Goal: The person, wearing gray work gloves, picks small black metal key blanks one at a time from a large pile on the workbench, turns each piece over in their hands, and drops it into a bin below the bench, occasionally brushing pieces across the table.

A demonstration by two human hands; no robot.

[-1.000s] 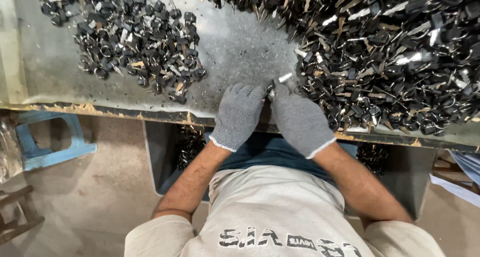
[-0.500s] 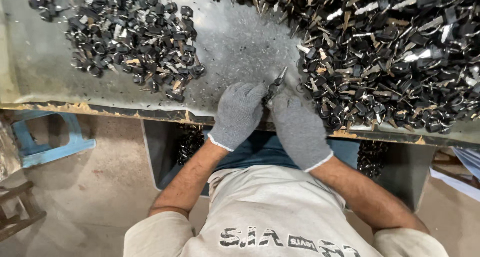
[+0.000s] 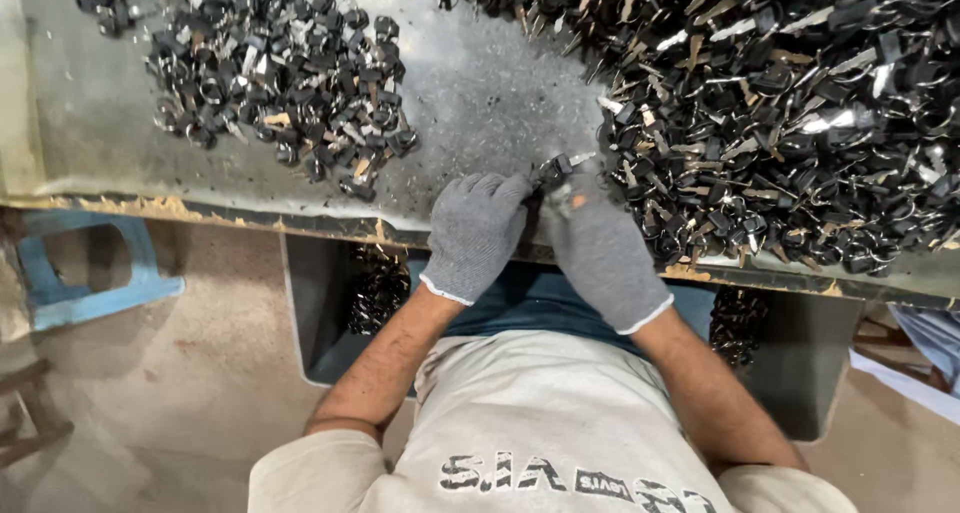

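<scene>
Key (image 3: 553, 166), small, black-headed, sits pinched between the fingertips of both gloved hands at the near table edge (image 3: 250, 213). Left hand (image 3: 475, 235) and right hand (image 3: 600, 248) press together, both clamped on it. Big heap (image 3: 800, 113) of keys lies just right, touching the right glove; small pile (image 3: 280, 83) well left. Blue stool (image 3: 90, 273) stands on the floor below.

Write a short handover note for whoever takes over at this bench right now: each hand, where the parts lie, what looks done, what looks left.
Left hand and right hand, both in grey gloves, pinch one small black-and-metal part together at the bench edge.
Smaller pile, apart on the left, looks like the finished lot.
Large pile on the right is bigger and looks still to do.
</scene>
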